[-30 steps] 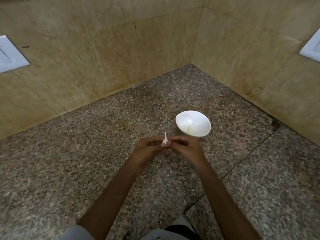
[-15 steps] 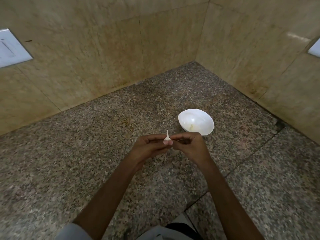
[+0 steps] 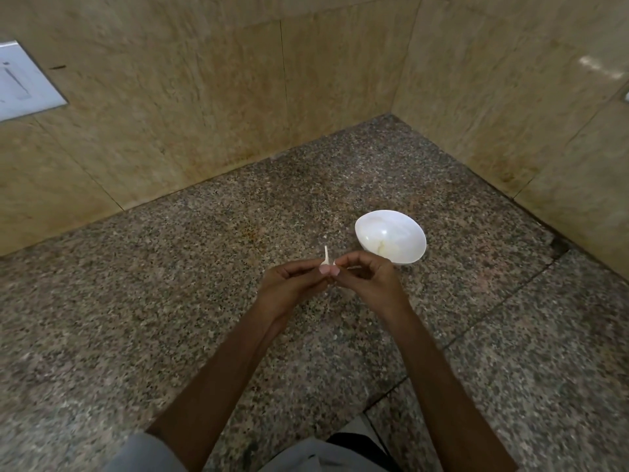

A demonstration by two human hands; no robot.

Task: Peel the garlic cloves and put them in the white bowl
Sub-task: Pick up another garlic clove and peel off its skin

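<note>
A small white garlic clove [image 3: 326,261] with a thin stalk pointing up sits between my fingertips over the granite counter. My left hand [image 3: 289,284] pinches it from the left, and my right hand [image 3: 366,279] pinches it from the right, fingers curled. Most of the clove is hidden by the fingertips. The white bowl [image 3: 390,236] stands on the counter just beyond my right hand, tilted toward me, with a faint yellowish smear inside.
The speckled granite counter [image 3: 170,301] runs into a corner of beige tiled walls [image 3: 238,97]. A white switch plate [image 3: 23,83] is on the left wall. A seam in the counter [image 3: 493,308] runs diagonally at the right.
Both hands stay together on the clove, with only small finger movements. The view has shifted slightly, so hands and bowl sit a little lower right in the frame.
</note>
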